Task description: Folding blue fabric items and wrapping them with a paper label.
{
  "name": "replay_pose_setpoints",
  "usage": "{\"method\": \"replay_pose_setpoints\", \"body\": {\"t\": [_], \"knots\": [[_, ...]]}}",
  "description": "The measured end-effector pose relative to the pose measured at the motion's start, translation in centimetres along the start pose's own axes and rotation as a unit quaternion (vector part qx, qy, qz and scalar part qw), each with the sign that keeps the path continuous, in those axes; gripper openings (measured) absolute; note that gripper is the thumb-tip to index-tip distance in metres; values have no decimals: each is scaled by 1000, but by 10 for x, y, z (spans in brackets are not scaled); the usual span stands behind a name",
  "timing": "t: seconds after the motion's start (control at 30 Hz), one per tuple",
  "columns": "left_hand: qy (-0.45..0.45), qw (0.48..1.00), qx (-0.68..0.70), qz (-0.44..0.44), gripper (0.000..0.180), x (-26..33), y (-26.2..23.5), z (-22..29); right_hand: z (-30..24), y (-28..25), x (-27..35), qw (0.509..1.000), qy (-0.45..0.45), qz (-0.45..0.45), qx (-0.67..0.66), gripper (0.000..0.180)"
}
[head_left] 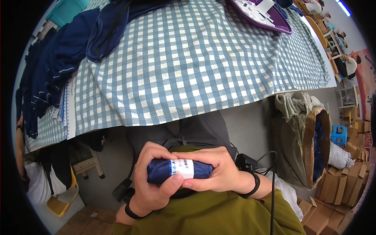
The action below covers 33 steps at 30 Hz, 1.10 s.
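Observation:
My left hand (pixel 148 192) and my right hand (pixel 222 170) are closed round a rolled navy fabric bundle (pixel 201 169), held above my lap in front of the table. A white paper band (pixel 183 167) with a blue pattern and dark print wraps the bundle's middle. My left thumb presses on the band's lower edge, and the right thumb meets it there. The fingers run along the far side of the roll, partly hidden behind it. Both wrists wear dark bands.
A blue-and-white checked tablecloth (pixel 188 66) covers the table. Navy garments (pixel 64 51) are heaped at the left; a purple tray (pixel 281 24) of white paper pieces lies at the far right. Right of my legs stands an open carton (pixel 309 149) holding navy fabric. A person sits at the left edge.

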<state>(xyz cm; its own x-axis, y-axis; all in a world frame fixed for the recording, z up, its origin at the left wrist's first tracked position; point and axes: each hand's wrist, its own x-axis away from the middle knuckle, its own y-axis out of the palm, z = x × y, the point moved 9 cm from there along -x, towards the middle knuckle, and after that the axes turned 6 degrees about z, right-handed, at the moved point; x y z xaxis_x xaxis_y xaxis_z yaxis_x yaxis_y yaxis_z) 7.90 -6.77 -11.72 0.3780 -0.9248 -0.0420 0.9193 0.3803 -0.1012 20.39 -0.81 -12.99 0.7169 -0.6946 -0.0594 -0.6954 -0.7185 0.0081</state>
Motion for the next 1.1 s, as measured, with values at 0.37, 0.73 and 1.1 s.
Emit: {"method": "replay_pose_setpoints", "body": {"t": [0.37,0.73,1.1], "knots": [[-122,992,18,-6,34,5,-7,-13,7,9,1,993,86,-34,-71,45],[-163,983,79,-24,36,2,-4,-32,20,14,5,980,174,-30,-88,49],[-142,988,55,-20,37,-5,-9,-33,27,16,6,975,193,-15,-111,45]]}}
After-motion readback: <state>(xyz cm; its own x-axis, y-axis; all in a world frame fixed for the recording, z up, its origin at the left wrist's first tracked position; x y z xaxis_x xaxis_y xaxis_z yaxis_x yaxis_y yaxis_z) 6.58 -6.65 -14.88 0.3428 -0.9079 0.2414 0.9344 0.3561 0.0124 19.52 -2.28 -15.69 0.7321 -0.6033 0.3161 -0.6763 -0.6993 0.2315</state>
